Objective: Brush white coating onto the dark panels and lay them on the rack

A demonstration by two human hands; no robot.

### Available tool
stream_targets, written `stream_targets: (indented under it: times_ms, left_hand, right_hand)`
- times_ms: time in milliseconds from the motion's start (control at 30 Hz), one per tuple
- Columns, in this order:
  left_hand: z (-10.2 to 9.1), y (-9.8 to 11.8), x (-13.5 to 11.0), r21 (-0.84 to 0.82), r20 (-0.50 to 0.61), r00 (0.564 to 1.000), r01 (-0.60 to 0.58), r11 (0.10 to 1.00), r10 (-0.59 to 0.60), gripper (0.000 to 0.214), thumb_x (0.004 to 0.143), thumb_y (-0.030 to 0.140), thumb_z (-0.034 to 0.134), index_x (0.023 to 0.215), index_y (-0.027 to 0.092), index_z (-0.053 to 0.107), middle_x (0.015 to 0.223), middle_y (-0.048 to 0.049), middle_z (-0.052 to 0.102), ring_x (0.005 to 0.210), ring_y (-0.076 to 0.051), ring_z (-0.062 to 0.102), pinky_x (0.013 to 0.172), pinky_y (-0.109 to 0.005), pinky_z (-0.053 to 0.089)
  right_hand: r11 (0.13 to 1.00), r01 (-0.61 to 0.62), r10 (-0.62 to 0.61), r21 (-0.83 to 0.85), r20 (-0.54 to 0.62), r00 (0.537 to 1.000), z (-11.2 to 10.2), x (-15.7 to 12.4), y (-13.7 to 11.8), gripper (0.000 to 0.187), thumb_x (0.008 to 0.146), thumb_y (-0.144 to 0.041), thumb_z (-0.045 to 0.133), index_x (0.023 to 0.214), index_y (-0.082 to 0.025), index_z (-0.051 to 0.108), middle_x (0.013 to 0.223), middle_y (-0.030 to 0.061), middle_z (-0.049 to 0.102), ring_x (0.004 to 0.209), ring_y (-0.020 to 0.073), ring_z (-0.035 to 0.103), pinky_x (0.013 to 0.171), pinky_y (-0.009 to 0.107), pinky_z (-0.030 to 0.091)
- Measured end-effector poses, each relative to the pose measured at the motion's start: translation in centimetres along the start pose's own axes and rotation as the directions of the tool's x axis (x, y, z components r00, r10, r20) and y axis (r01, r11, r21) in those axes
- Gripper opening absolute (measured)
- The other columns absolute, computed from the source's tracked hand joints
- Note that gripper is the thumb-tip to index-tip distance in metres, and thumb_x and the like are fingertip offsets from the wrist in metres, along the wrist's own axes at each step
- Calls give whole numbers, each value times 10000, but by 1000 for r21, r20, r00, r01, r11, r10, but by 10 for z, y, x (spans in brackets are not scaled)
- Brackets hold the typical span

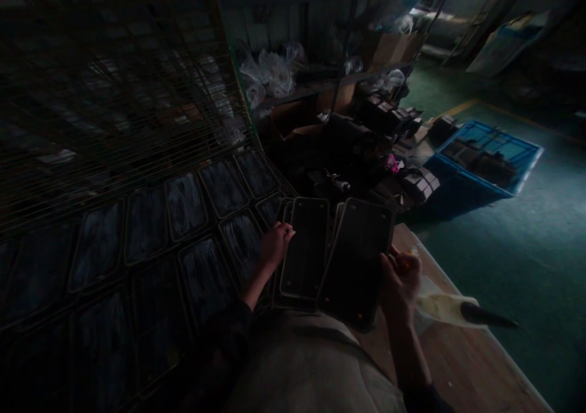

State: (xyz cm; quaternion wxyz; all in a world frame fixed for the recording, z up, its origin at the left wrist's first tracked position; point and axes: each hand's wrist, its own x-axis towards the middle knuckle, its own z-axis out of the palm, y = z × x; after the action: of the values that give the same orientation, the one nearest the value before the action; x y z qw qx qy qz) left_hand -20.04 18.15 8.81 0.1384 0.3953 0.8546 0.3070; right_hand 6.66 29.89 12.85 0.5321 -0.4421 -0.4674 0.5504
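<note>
My right hand [400, 282] is closed on the right edge of a dark rectangular panel [357, 260] with rounded corners and small dots near its corners. The panel is tilted in front of my body. To its left, more panels of the same kind lie in an overlapping stack [304, 248]. My left hand [276, 243] is at the left edge of that stack, thumb and fingertips pinched together. What they hold, if anything, is too small and dark to make out. A pale bottle with a dark pointed tip [458, 311] lies just right of my right hand.
Rows of similar panels with whitish smears [185, 205] are laid out at left beside a wire mesh rack [183, 126]. A wooden board [476, 364] is at right. Beyond stand a blue crate [485, 184], dark stacked blocks [419, 184] and shelves with plastic bags [274, 71].
</note>
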Motion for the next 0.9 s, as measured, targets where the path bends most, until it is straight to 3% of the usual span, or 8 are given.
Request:
stream_targets:
  times_ms: [267,367,467,667,800,900]
  left_hand:
    - [4,-6,10,-177,35,998,53,983,-48,153,866,217,525,726,210,587,822,-62,622,825,-218,597,806,-326,402]
    - [3,-7,8,-277,38,997,69,958,-61,116,851,217,548,737,210,564,787,-59,616,791,-206,605,783,-319,430]
    - [-1,-12,6,-413,56,994,109,904,-94,84,844,248,558,775,211,530,744,-33,618,677,-168,610,661,-282,467]
    - [-26,-29,-6,-650,68,978,195,734,-199,267,847,458,514,816,193,513,663,-6,609,524,-145,611,472,-249,478]
    - [-46,-34,-30,-835,59,933,241,495,-355,376,734,504,680,824,147,604,656,-23,648,526,-137,621,459,-222,474]
    - [-52,-30,-50,-904,115,918,255,342,-380,395,757,497,683,880,122,662,720,-54,687,585,-136,647,496,-209,484]
  right_hand:
    - [999,32,-30,-18,90,995,39,-17,7,360,697,-266,769,894,-227,470,1066,44,656,963,173,638,796,297,509]
    - [993,94,-88,-64,96,991,58,-20,16,321,727,-285,739,884,-220,467,1108,63,642,926,163,625,808,308,496]
    - [986,135,-120,-101,140,983,74,-22,28,301,746,-312,715,880,-214,464,1129,75,633,899,160,616,810,319,492]
    - [977,177,-153,-121,181,972,104,-25,48,284,766,-312,672,902,-226,438,1097,68,629,925,172,607,829,341,489]
    - [935,260,-178,-240,316,932,118,-28,70,189,814,-260,563,961,-222,452,1222,98,583,1047,188,574,887,373,466]
    - [866,374,-240,-331,380,893,121,-29,80,145,817,-215,513,958,-217,476,1268,116,564,1136,212,540,953,424,425]
